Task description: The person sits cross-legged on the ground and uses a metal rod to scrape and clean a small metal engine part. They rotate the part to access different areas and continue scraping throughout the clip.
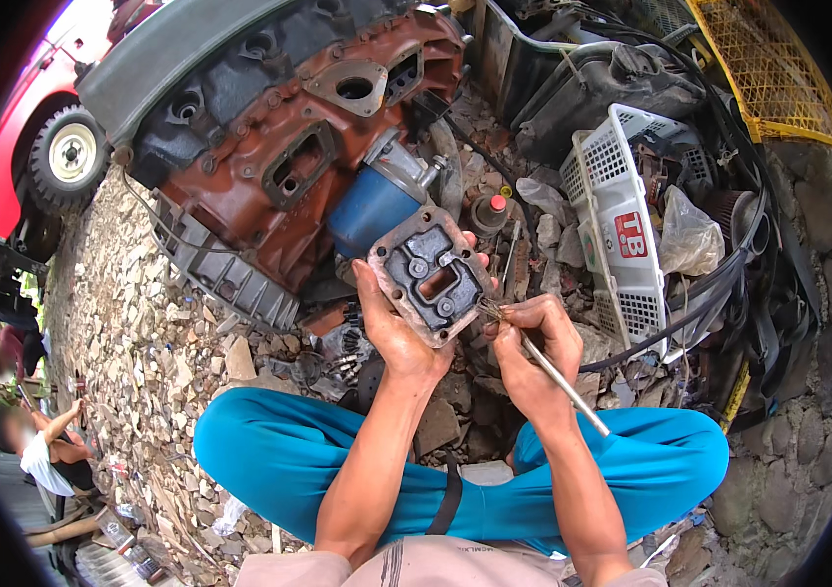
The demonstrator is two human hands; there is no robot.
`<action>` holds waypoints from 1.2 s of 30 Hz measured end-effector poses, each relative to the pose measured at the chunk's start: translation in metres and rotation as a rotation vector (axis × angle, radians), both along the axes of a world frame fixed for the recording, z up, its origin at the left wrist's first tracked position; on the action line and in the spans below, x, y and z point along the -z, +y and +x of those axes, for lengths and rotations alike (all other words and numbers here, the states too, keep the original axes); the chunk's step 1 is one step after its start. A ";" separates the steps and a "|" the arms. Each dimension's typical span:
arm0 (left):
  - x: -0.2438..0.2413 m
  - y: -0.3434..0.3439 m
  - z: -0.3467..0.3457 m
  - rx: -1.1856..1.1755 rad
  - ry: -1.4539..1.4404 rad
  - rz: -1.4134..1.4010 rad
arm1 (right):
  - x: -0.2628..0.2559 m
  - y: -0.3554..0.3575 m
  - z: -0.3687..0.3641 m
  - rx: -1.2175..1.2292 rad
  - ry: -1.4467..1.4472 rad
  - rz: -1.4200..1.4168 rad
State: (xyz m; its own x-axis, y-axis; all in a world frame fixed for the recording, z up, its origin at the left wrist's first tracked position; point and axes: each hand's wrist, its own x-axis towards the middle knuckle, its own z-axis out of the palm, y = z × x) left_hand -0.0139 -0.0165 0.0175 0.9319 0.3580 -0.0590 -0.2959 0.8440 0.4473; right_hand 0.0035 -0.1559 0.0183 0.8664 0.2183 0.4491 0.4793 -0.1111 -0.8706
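Note:
My left hand (401, 334) holds a rectangular cast metal cover plate (427, 279) from below, its dark recessed face turned up. The plate has bolt holes around its rusty rim and a slot near its middle. In my right hand (541, 352) is a thin metal rod-handled brush (566, 389), with dark frayed bristles against the plate's lower right edge. Just beyond the plate, a blue canister filter (375, 209) with a metal head is fixed to a red-brown engine block (240, 198).
Stony ground (166, 367) surrounds my crossed legs. A capped bottle (489, 213) stands beyond my hands. At right are a white plastic crate (625, 227) with parts, black hoses (710, 293) and a stone wall (790, 440). A red vehicle (5, 169) and a person (49, 447) are at left.

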 end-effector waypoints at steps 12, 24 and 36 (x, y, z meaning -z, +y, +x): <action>0.002 -0.006 -0.002 0.018 0.006 -0.023 | -0.002 0.005 -0.025 -0.177 -0.025 0.040; -0.002 -0.012 0.003 -0.035 0.001 0.115 | -0.001 0.001 -0.007 -0.034 0.107 0.153; -0.012 -0.005 -0.002 0.006 -0.111 0.056 | -0.004 -0.002 -0.021 -0.122 -0.098 0.030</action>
